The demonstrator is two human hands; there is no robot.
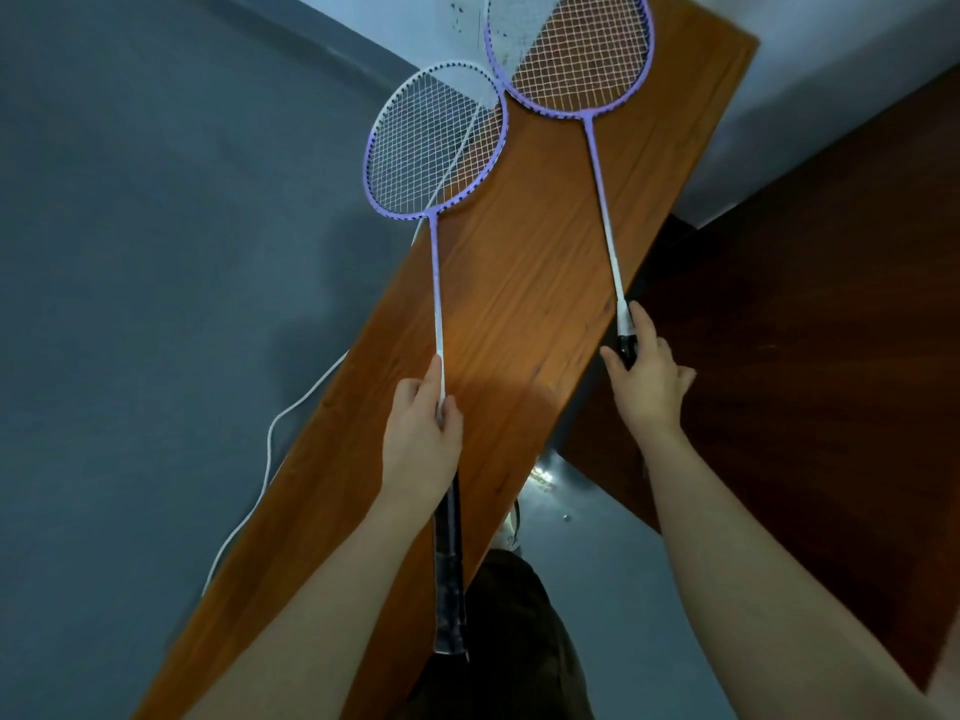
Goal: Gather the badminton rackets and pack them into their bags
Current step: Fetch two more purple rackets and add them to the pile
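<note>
the left hand (423, 433) is closed on the left racket (435, 142), fingers curled round the thin white shaft just above the dark handle, index finger laid along the shaft toward 12 o'clock. that racket's purple and white head hangs half over the left edge of the wooden bench (524, 283), up at 11 o'clock from the hand. the right hand (647, 379) wraps the top of the right racket (569, 49)'s black handle, thumb on one side and fingers curled round the far side; how tight the grip is cannot be made out. this racket lies along the bench's right side, head at 12 o'clock and cut off by the top edge. most of its handle is hidden under the hand. a white cord (270, 459) trails on the grey floor at 9 o'clock. no writing on either racket can be read.
</note>
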